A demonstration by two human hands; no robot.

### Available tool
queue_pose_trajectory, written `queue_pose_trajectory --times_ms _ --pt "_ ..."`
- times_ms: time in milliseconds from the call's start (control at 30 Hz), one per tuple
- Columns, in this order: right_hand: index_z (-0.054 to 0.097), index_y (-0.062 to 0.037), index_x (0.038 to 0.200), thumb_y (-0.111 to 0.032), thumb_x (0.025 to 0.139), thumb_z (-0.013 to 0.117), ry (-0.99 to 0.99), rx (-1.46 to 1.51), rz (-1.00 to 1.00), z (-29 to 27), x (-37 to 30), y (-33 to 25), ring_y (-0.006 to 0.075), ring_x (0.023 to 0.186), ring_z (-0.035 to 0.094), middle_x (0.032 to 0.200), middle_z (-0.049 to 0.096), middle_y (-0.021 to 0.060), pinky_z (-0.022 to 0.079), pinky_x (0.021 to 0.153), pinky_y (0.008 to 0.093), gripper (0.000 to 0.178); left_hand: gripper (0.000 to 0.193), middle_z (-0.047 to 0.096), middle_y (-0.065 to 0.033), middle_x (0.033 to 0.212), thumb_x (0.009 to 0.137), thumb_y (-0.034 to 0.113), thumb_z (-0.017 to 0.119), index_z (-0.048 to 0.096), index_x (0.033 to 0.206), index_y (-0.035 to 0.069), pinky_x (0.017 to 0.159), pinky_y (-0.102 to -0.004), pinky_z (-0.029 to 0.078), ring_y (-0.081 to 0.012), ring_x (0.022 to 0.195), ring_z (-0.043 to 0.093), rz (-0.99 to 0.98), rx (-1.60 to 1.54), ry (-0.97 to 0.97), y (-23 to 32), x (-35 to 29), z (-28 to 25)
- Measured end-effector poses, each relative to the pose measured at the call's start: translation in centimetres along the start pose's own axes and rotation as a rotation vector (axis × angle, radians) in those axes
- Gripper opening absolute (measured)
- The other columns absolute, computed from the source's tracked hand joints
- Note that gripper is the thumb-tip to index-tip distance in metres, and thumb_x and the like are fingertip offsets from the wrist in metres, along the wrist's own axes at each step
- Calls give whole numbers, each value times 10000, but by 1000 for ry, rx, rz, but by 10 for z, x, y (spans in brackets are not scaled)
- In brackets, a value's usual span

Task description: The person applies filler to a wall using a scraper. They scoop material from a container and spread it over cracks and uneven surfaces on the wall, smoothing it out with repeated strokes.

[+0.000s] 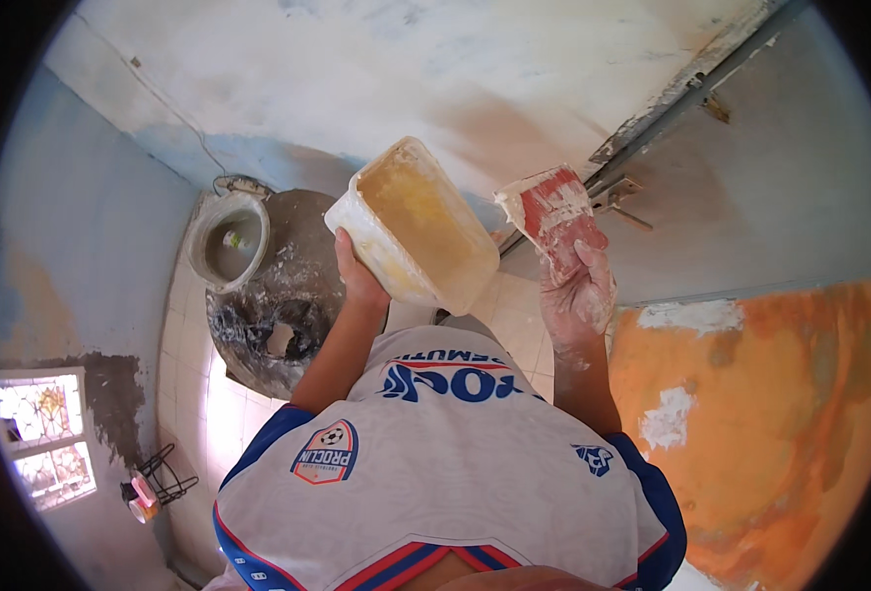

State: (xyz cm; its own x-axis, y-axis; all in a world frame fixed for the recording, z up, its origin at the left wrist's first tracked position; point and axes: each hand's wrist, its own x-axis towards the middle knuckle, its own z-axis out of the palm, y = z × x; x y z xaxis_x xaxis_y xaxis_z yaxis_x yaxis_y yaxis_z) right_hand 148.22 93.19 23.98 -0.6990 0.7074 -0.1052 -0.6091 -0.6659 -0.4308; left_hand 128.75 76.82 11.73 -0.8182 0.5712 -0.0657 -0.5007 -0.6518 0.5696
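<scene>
My left hand (pixel 358 276) grips the near left side of a white rectangular plastic tub (pixel 381 231). The tub is tilted, its mouth facing up toward me, and yellowish smears coat its inside. To the right of it, my right hand (pixel 581 300) is closed around a red putty spreader (pixel 558 219). White putty covers much of the spreader's face and is thick along its left edge. The spreader is held up beside the tub, apart from it. Putty also whitens the fingers and wrist of my right hand.
A patchy white and blue wall (pixel 337 79) rises ahead. A grey door (pixel 770 167) with a lever handle (pixel 627 202) stands at right. On the left, a round dark table (pixel 297 256) bears a whitish bucket (pixel 199 251) and a crumpled dark plastic bag (pixel 248 335). A black rack (pixel 169 473) stands farther left.
</scene>
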Motion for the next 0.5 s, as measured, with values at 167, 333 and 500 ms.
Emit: queue_pose_trajectory --times_ms 167,333,500 --pt "575 -32 1219 -26 945 563 107 -47 -152 8 24 -22 200 934 694 1063 702 106 568 890 376 275 730 496 -131 1473 1005 600 321 350 1523 86 1109 -463 419 -317 1337 501 -101 25 31 -15 22 35" --pt "583 -68 1057 -64 960 584 -58 -205 -223 -9 45 -43 127 671 535 791 584 18 493 688 327 98 720 472 -131 1494 1018 588 286 332 1533 87 1115 -454 413 -315 1354 483 -106 5 -38 -31 37 64" --pt "587 -70 993 -68 961 594 41 -461 -372 -16 59 -49 115 619 488 747 550 0 461 606 310 33 724 462 -133 1503 1020 594 272 328 1536 89 1123 -456 404 -318 1364 471 -132 -8 11 -45 45 64"
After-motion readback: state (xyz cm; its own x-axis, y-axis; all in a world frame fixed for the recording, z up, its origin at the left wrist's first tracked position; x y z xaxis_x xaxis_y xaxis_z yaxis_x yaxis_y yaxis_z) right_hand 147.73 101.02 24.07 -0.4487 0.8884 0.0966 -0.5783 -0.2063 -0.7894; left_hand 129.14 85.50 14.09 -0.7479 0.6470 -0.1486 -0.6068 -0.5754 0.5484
